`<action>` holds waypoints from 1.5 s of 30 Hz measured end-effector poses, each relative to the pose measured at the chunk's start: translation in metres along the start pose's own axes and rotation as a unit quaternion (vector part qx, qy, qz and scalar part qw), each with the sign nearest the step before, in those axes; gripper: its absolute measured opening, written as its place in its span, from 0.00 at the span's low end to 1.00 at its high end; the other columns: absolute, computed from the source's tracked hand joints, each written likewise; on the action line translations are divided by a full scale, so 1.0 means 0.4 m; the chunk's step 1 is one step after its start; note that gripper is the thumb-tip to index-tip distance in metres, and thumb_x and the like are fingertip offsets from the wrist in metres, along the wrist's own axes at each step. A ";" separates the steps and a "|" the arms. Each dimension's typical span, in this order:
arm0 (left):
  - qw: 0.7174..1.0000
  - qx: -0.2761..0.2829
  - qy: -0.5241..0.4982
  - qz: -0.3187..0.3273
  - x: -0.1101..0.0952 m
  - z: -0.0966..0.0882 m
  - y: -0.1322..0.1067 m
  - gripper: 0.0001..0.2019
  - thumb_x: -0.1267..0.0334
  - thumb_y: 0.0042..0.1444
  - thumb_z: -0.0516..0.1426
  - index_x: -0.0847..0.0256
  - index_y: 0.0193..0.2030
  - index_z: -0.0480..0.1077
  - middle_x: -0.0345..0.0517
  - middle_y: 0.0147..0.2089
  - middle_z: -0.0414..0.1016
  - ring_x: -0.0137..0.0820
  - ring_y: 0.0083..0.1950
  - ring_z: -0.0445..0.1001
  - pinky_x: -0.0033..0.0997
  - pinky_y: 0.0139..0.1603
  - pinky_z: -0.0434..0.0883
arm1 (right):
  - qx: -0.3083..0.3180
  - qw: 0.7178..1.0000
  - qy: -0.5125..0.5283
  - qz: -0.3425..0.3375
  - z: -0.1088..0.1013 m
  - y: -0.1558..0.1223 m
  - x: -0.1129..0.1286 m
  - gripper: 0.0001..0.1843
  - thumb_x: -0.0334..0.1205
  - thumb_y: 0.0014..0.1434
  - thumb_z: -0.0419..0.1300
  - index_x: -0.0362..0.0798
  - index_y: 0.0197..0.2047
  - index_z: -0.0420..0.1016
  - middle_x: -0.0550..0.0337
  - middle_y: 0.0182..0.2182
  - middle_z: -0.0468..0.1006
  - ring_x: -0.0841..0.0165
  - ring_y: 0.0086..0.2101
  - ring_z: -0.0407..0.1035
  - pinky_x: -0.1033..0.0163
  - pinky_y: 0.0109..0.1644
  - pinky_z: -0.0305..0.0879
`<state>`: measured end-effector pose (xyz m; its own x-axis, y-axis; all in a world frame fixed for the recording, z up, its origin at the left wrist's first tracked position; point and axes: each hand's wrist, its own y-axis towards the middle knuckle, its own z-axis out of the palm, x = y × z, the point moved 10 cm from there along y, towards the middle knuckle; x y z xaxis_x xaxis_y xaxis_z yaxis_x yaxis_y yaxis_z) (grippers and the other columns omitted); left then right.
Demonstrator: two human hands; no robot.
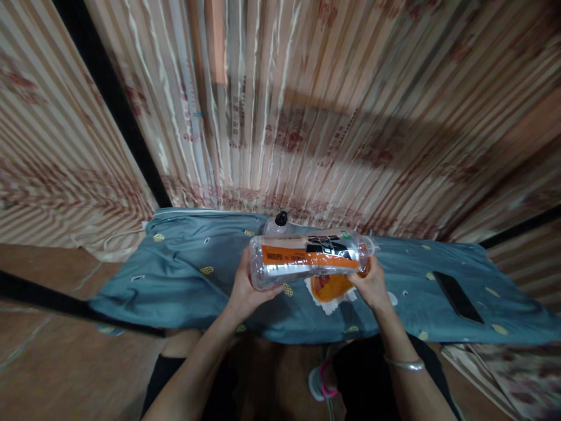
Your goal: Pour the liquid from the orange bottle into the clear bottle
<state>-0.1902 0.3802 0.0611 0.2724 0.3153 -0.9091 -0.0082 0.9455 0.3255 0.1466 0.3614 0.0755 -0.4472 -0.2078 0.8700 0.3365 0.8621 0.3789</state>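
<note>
A clear plastic bottle with an orange and silver label lies sideways in the air above the blue-green cloth. Around its base end, at the left, my left hand is closed with the thumb along the underside. My right hand grips the neck end, where the fingers are partly hidden. Just below the bottle, an orange rounded item rests on a piece of white paper; the bottle covers part of it. Behind stands a clear container with a black top, also partly covered.
Patterned blue-green cloth covers the low surface before me. A dark phone lies on its right side. Striped curtains hang behind and at both sides. Black poles frame the space. My legs are beneath the front edge.
</note>
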 end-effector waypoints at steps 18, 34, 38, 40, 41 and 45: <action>1.000 -0.008 0.003 -0.018 -0.002 0.000 0.003 0.41 0.51 0.30 0.78 0.58 0.54 0.71 0.52 0.48 0.82 0.54 0.56 0.81 0.58 0.63 0.76 | -0.001 1.000 0.013 0.014 0.004 -0.003 -0.010 0.35 0.47 0.41 0.72 0.51 0.54 0.74 0.52 0.45 0.85 0.53 0.43 0.81 0.48 0.52 0.79; 1.000 -0.025 0.007 -0.012 0.005 -0.009 0.002 0.43 0.52 0.27 0.78 0.58 0.54 0.71 0.55 0.51 0.82 0.54 0.55 0.82 0.59 0.62 0.77 | -0.001 1.000 -0.006 -0.004 0.005 -0.003 0.006 0.29 0.48 0.41 0.72 0.51 0.48 0.74 0.55 0.39 0.85 0.56 0.38 0.80 0.52 0.46 0.80; 1.000 -0.021 0.013 -0.010 0.003 -0.009 0.001 0.43 0.51 0.29 0.78 0.57 0.55 0.71 0.54 0.51 0.81 0.55 0.56 0.81 0.59 0.62 0.77 | -0.010 1.000 -0.009 0.001 -0.001 -0.003 0.003 0.32 0.47 0.41 0.72 0.50 0.51 0.74 0.53 0.41 0.85 0.54 0.40 0.81 0.48 0.50 0.80; 1.000 -0.020 0.014 -0.007 0.000 -0.009 0.001 0.44 0.51 0.29 0.78 0.56 0.56 0.71 0.53 0.51 0.81 0.55 0.56 0.81 0.60 0.62 0.76 | -0.005 1.000 -0.007 -0.001 0.002 -0.003 0.004 0.32 0.47 0.41 0.73 0.50 0.50 0.74 0.53 0.41 0.85 0.54 0.40 0.80 0.48 0.51 0.79; 1.000 -0.018 0.014 -0.005 -0.001 -0.008 0.001 0.43 0.52 0.30 0.78 0.55 0.56 0.71 0.52 0.51 0.81 0.55 0.56 0.81 0.60 0.62 0.76 | -0.002 1.000 -0.006 -0.003 0.003 -0.003 0.005 0.31 0.48 0.42 0.73 0.51 0.50 0.74 0.54 0.41 0.85 0.54 0.40 0.80 0.48 0.50 0.79; 1.000 -0.009 0.017 0.006 -0.010 -0.003 0.000 0.39 0.51 0.32 0.78 0.52 0.53 0.72 0.47 0.49 0.82 0.51 0.53 0.82 0.58 0.60 0.77 | 0.004 1.000 -0.015 -0.013 0.006 -0.004 0.008 0.28 0.47 0.43 0.72 0.51 0.49 0.74 0.56 0.39 0.84 0.57 0.38 0.79 0.52 0.45 0.79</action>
<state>-0.1922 0.3789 0.0643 0.2393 0.3298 -0.9132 -0.0285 0.9425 0.3329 0.1429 0.3605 0.0769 -0.4798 -0.2162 0.8503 0.3173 0.8608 0.3979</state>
